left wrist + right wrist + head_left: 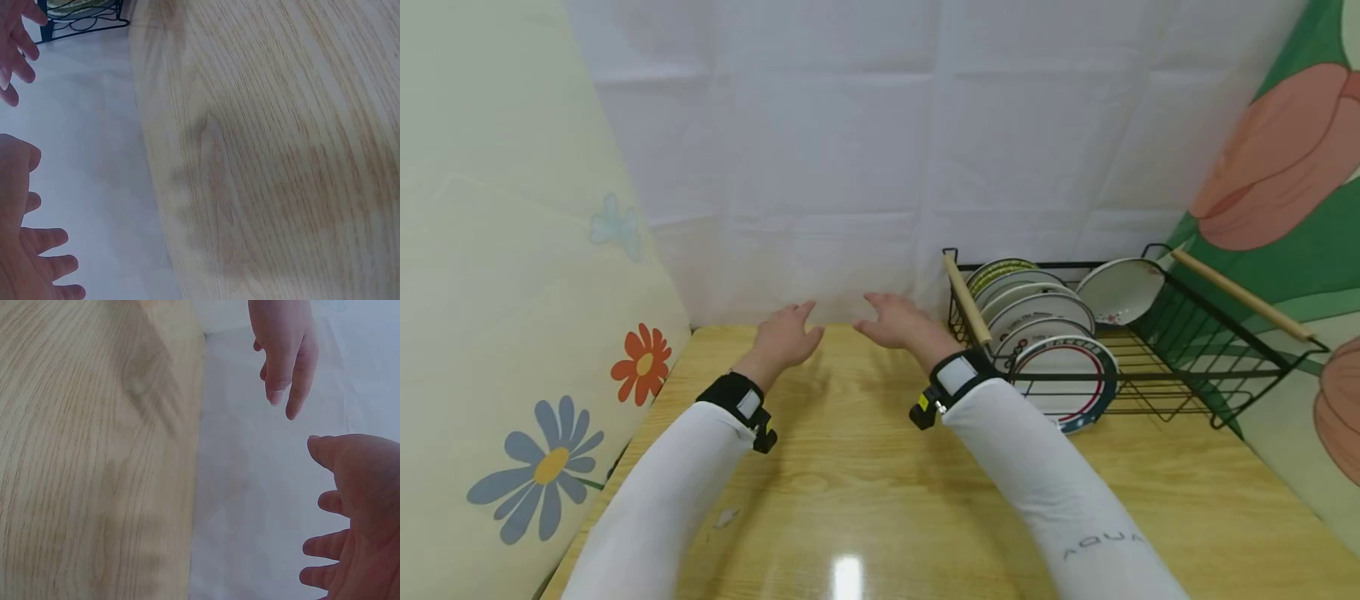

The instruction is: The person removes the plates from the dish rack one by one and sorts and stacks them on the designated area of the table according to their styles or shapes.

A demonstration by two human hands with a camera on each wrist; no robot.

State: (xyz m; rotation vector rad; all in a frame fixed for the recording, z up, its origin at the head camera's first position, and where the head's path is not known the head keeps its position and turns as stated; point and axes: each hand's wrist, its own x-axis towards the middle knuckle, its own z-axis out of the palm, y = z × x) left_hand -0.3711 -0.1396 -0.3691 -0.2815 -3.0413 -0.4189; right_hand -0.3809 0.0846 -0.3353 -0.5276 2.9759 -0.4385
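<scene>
Plates (1037,313) lean in wire rack (967,300), far right corner of table (842,475). Right hand (895,321) nearest, fingers loose, empty; left hand (784,335) same. I'd watch right sleeve (1052,483): outward swing could bump rack, likely chipping plates.

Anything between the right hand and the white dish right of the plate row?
Yes. In the head view, going from the right hand to the white dish: first the left wooden handle, then the row of plates.
</scene>
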